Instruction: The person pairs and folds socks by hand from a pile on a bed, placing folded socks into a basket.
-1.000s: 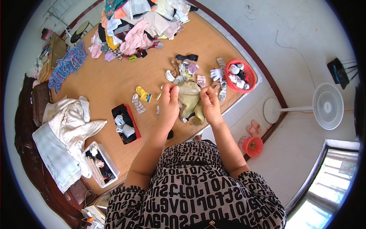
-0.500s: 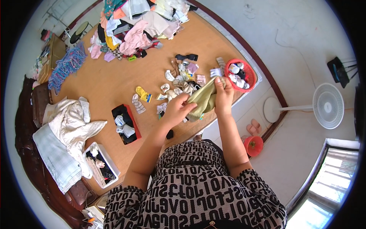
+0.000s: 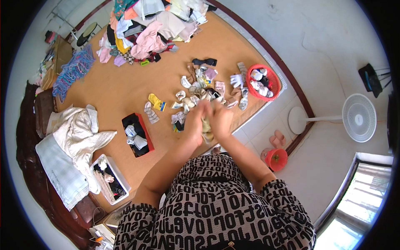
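Close in front of my body, my left hand (image 3: 195,125) and my right hand (image 3: 221,121) are brought together around a bunched olive-green cloth (image 3: 206,132). Both hands are closed on it, with the fingertips blurred by motion. Part of the cloth hangs between the palms; its full shape is hidden. Just beyond the hands lies a loose heap of socks (image 3: 196,89) in white, brown, mauve and black. A yellow sock (image 3: 156,102) and a striped sock (image 3: 151,113) lie left of that heap. To its right is a white-and-lavender glove (image 3: 236,81).
A red basket (image 3: 273,75) with rolled socks stands at the right edge. Left are a red-and-black box (image 3: 150,143) and a white bin (image 3: 121,183), both holding socks. A large clothes pile (image 3: 150,39) and blue hangers (image 3: 75,71) lie farther back.
My hands have drawn together and moved nearer my body. The olive-green cloth, stretched between them before, is now bunched up. Socks right of the heap have come into view.
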The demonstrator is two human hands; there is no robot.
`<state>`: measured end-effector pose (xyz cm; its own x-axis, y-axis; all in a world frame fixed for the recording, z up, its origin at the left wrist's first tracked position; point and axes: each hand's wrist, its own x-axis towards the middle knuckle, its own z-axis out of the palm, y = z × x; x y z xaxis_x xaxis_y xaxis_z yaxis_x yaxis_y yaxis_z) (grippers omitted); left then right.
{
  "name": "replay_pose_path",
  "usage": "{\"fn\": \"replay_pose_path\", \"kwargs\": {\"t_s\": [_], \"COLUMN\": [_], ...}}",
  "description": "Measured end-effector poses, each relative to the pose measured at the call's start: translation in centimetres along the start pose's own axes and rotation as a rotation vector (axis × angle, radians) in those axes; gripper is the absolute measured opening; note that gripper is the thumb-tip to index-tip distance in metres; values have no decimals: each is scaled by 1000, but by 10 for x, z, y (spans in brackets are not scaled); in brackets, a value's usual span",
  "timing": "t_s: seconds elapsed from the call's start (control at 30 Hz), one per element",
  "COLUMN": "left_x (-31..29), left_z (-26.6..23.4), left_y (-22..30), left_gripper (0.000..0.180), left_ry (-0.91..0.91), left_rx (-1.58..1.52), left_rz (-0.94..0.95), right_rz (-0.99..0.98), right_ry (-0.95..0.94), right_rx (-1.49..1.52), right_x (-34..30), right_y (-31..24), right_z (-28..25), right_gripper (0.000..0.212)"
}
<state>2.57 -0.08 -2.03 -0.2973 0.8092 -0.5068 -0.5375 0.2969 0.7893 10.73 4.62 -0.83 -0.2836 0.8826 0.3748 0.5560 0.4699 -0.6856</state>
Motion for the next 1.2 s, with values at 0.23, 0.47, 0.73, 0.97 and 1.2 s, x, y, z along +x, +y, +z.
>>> {"fn": "replay_pose_path", "kwargs": {"t_s": [0.23,0.47,0.73,0.97,1.2], "left_x": [-23,4,3,23,27], "left_z": [5,-34,-10,-29,-27], "left_y": [11,4,39,36,8], "left_gripper": [28,36,38,27,28], "left_ry": [-90,70,-179,412,39], "left_rx": [-351,24,578,798,203], "left_rz": [-387,166,537,594,315], "right_rz": [83,361,121,483,580], "right_ry": [-80,-218,-511,-476,-424], "right_rx": [-85,618,762,1100,1584], "right_x": [27,48,41,44,17], "right_y": [9,40,36,34,4], "right_z": [6,-29,-28,-55,-50], "right_gripper": [37,38,36,34,26]}}
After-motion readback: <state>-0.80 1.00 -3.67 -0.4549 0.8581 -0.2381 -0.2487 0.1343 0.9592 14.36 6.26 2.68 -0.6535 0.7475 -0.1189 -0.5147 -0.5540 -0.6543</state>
